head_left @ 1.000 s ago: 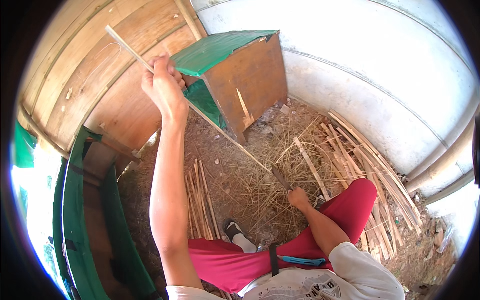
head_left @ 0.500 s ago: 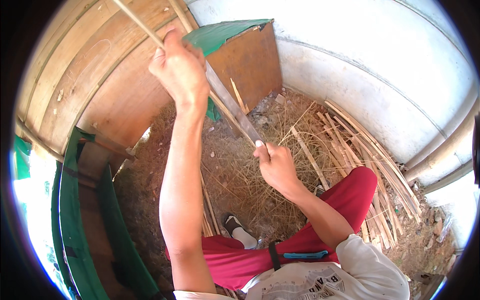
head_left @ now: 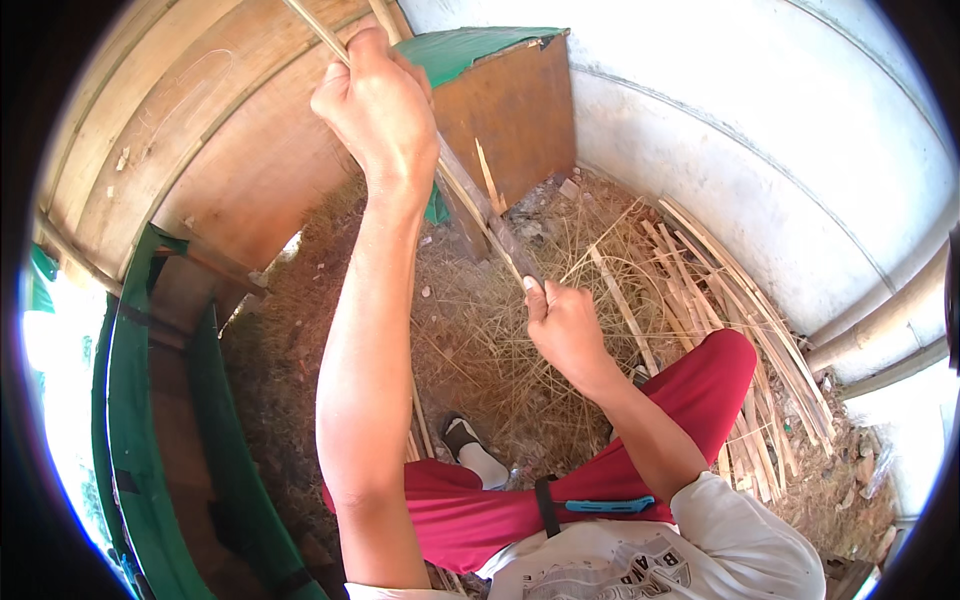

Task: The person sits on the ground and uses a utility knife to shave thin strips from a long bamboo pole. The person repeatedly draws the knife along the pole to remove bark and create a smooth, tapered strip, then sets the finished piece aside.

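My left hand (head_left: pixel 378 112) is raised at upper left, its fingers closed around a thin pale wooden strip (head_left: pixel 318 30). The strip slants down from upper left, through that fist, toward my right hand (head_left: pixel 568 325). My right hand is closed on a knife whose long, flat, greyish blade (head_left: pixel 508 240) points up and left, lying along the strip. The handle is hidden in my fist. My right thumb rests at the blade's base, by the strip's lower end. Behind my left hand the blade's far end cannot be seen.
Split wooden strips (head_left: pixel 760 350) lie in a pile at right, beside a white wall (head_left: pixel 720 90). Dry shavings (head_left: pixel 500 350) cover the ground ahead. A brown wooden box (head_left: pixel 530 120) with a green cover stands at the back. Green-edged boards (head_left: pixel 135 430) stand at left.
The view has shifted slightly, and both hands appear a little farther right. The knife blade shows a narrower, darker face than before. Both hands keep their holds.
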`<control>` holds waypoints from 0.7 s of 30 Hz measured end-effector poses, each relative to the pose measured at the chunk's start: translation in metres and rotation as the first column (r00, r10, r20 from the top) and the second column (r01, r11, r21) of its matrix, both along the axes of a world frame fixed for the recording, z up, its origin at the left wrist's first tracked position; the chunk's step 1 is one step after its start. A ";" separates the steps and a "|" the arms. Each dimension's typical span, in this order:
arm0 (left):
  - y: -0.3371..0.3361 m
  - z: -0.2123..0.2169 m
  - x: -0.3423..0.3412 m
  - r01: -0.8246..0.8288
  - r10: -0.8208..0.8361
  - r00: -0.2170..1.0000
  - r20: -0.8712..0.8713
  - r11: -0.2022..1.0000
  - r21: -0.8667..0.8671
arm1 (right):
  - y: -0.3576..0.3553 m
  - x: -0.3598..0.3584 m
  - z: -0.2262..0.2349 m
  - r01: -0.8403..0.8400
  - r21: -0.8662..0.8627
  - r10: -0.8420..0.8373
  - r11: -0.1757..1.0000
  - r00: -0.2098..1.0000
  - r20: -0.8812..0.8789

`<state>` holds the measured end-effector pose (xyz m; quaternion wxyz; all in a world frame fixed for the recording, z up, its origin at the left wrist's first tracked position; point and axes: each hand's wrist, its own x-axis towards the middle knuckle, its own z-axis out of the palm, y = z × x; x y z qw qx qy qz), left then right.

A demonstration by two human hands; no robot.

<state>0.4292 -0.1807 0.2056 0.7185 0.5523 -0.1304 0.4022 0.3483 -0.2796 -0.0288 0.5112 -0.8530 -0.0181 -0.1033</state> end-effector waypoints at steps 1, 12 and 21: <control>0.001 0.001 -0.004 -0.003 0.003 1.000 -0.005 1.000 0.024 | 0.003 -0.002 -0.014 0.009 -0.056 -0.008 0.998 1.000 0.027; 0.017 0.000 -0.001 0.072 -0.073 0.994 0.083 0.997 0.021 | 0.008 -0.013 -0.012 -0.037 -0.026 0.038 0.999 0.999 0.037; 0.013 -0.001 -0.001 0.029 -0.030 0.997 0.065 0.999 0.019 | 0.002 -0.014 -0.023 0.010 0.103 0.004 0.995 0.991 -0.136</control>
